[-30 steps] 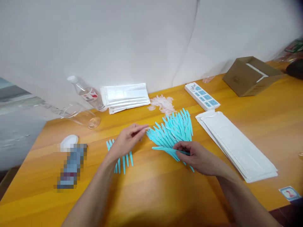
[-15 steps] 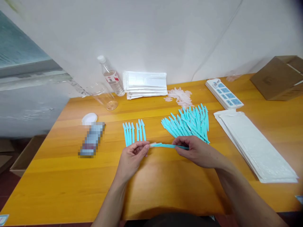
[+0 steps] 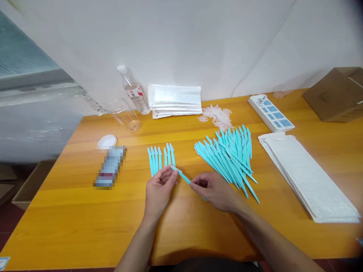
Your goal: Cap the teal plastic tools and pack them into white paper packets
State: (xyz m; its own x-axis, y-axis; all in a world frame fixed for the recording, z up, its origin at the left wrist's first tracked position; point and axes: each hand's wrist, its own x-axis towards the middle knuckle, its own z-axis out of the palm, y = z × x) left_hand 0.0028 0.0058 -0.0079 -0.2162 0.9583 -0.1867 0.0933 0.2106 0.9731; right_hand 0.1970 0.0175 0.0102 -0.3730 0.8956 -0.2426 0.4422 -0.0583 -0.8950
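Note:
A turquoise eyebrow razor slants between my hands, its pale tip end toward the upper left. My left hand pinches that end, where a whitish cover seems to sit over the blade. The handle is gripped by my right hand, its lower end showing beneath the fingers. Just beyond my left hand, several razors lie side by side in two small groups. A heap of turquoise razors spreads out beyond my right hand. Behind it is a pile of small translucent caps.
White packets are stacked by the wall, beside a bottle and a clear jar. A lid and a blurred-out phone lie left. On the right are a power strip, white pouches and a cardboard box.
My right hand has moved left and nearer to me, tilting the razor from nearly level to a slant. The tip end has shifted slightly left within my left fingers.

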